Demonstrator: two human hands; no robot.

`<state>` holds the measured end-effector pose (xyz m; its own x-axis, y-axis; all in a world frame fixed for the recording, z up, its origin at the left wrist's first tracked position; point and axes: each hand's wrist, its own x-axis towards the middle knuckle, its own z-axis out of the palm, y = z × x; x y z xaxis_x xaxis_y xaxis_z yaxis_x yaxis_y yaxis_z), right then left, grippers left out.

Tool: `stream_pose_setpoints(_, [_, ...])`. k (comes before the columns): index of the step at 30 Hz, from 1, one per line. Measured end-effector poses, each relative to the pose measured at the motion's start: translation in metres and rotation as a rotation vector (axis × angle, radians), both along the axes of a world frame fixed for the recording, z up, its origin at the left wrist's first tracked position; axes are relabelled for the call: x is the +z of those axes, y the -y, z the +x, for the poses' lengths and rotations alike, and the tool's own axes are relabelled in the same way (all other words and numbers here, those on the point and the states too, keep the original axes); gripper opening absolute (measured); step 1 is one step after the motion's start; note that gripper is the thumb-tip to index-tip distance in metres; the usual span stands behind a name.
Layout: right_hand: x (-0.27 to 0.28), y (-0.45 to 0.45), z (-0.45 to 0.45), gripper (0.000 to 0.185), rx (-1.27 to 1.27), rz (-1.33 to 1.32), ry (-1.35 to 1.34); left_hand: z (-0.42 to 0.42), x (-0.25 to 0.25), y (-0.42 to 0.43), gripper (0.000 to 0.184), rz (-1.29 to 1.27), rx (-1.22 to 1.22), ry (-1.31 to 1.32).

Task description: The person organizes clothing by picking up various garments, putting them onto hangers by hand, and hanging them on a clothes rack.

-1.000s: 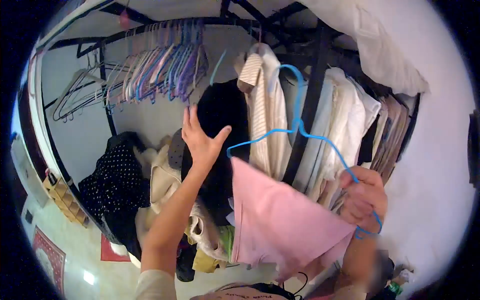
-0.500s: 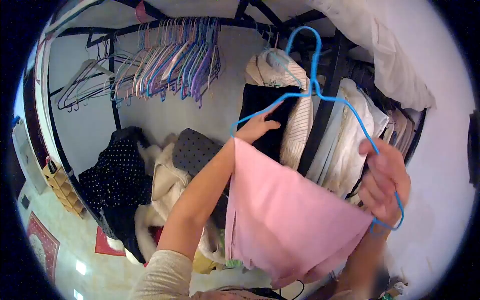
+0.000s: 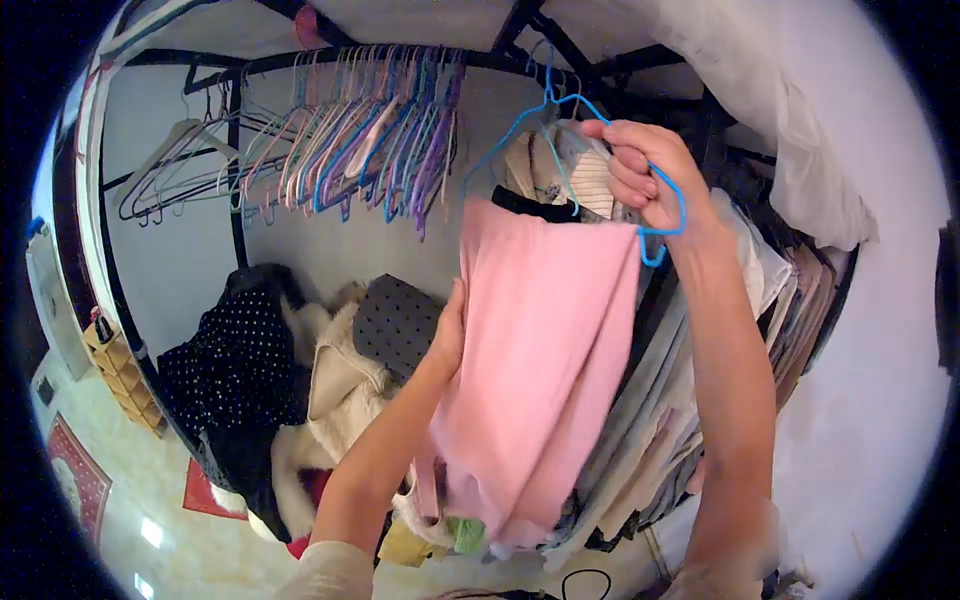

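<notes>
A pink garment (image 3: 540,350) hangs from a blue hanger (image 3: 672,190), whose hook is up at the black rail (image 3: 480,62). My right hand (image 3: 640,170) is closed round the hanger's right arm. At the garment's left edge is my left hand (image 3: 452,330); its fingers are mostly behind the cloth, so its grip cannot be made out. Just behind the hanger hang a striped garment (image 3: 594,180) and a black one (image 3: 535,206).
Many bare hangers (image 3: 370,150) hang on the rail at the left. Below them lie a dotted black garment (image 3: 245,350), a grey dotted cloth (image 3: 398,325) and cream clothes (image 3: 345,385). More clothes (image 3: 800,300) hang at the right. A wooden rack (image 3: 125,380) stands far left.
My right hand has lifted the hanger up and left to the rail, and the pink garment now hangs straighter. My left hand has moved from the black garment down to the pink one's left edge.
</notes>
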<state>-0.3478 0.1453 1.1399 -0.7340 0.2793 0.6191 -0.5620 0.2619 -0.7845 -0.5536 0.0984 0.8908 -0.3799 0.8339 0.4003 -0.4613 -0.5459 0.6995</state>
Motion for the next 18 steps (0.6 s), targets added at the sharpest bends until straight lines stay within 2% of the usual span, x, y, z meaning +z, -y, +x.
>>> stream_pose_setpoints(3, [0.01, -0.02, -0.033, 0.024, -0.005, 0.027, -0.02, -0.019, -0.023, -0.018, 0.068, -0.081, 0.352, -0.266])
stream_pose_setpoints(10, [0.046, -0.047, -0.091, 0.023, 0.027, 0.006, -0.064, -0.028, -0.013, -0.025, 0.074, -0.18, 0.551, -0.513])
stream_pose_setpoints(11, [0.05, -0.049, -0.096, 0.025, 0.021, -0.009, -0.066, -0.028, -0.012, -0.028, 0.072, -0.127, 0.6, -0.59])
stream_pose_setpoints(14, [0.044, -0.059, -0.106, 0.026, 0.027, -0.065, -0.063, -0.024, -0.007, -0.037, 0.073, -0.05, 0.498, -0.496])
stream_pose_setpoints(15, [0.04, -0.065, -0.109, 0.026, 0.007, -0.099, -0.055, -0.026, -0.012, -0.041, 0.074, -0.112, 0.554, -0.52])
stream_pose_setpoints(18, [0.031, -0.063, -0.11, 0.024, -0.029, -0.138, 0.008, -0.038, -0.039, -0.063, 0.078, -0.077, 0.614, -0.633])
